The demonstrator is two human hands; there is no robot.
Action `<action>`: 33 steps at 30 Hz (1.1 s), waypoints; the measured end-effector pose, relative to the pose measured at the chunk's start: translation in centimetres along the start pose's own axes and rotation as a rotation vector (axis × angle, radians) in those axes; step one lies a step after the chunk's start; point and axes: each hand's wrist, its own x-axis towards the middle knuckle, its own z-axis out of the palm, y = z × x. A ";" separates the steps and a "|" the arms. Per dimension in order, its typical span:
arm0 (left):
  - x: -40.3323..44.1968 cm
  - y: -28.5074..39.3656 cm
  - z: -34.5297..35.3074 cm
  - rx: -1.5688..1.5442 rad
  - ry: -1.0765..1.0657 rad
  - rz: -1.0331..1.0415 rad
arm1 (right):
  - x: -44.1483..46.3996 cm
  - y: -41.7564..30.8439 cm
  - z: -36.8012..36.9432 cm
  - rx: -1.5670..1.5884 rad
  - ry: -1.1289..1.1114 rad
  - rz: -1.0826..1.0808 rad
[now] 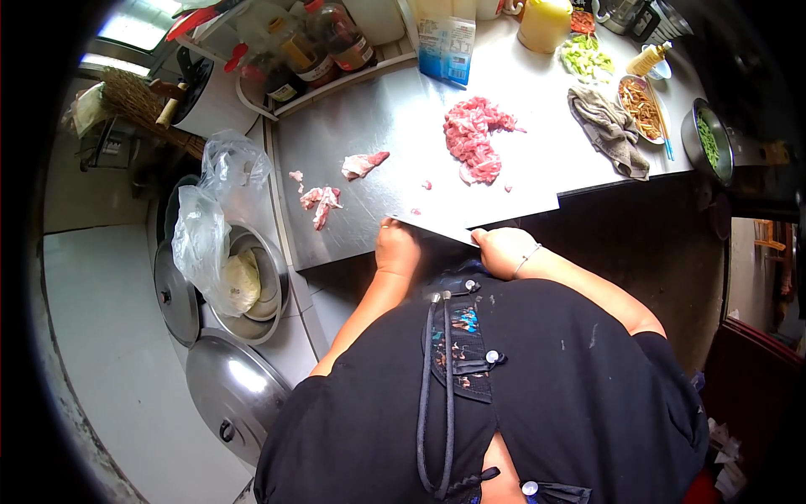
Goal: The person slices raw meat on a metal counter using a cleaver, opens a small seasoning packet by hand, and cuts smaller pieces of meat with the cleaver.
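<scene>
My left hand (396, 249) is closed at the near edge of the steel work surface (386, 122), its fingertips at one end of a thin, flat metallic strip (437, 228) that looks like a blade. The other end meets my right hand (505, 251), also closed, with the thumb side against it. Beyond my hands lies a heap of sliced raw meat (475, 139). Two larger raw scraps, one pale and pink (363, 165) and one forked (321, 204), lie to the left. Tiny meat bits are scattered between.
Sauce bottles (340, 38) stand in a rack at the back left. A blue-white packet (447, 46), a cloth (609, 130), a plate of shredded food (641, 107) and a bowl of greens (708, 141) are farther right. Plastic bags, a pot (280, 281) and lids (235, 391) sit left.
</scene>
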 end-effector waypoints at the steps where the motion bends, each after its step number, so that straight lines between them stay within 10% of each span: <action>1: 0.1 0.1 -0.1 -0.001 0.000 0.001 | 0.4 -0.1 0.0 0.000 0.001 0.001; 33: -0.1 0.2 -0.8 -0.059 0.014 -0.085 | -1.4 1.3 0.4 0.104 0.012 -0.028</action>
